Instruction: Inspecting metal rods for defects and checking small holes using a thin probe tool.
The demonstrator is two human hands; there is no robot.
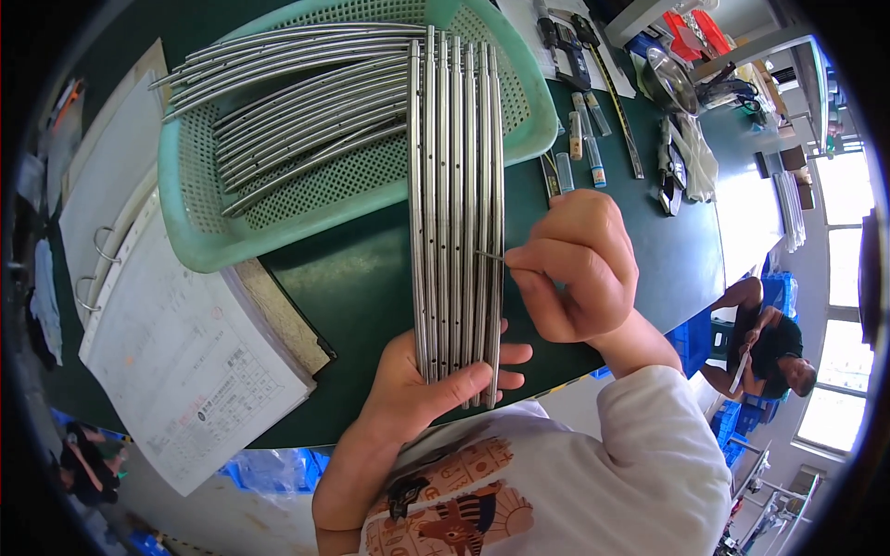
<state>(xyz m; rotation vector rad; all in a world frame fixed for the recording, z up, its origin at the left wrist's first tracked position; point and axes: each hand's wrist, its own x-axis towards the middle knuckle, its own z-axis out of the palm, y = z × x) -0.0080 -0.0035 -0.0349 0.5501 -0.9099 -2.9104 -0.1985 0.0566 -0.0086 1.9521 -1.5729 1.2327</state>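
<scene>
A row of several long, thin metal tubes with small drilled holes stands side by side in front of me. My left hand grips their near ends, thumb across the front and fingers behind. Pinched between the thumb and forefinger of my right hand is a thin metal pin. Its tip meets the tubes on the right side of the row, level with a line of holes; whether it is inside a hole I cannot tell. The tubes' far ends reach over a green plastic basket, where more such tubes lie.
On the left, an open ring binder with printed sheets overhangs the green table. Digital calipers, small capped tubes, a steel rule and a metal bowl lie at the back right. Another person sits far right.
</scene>
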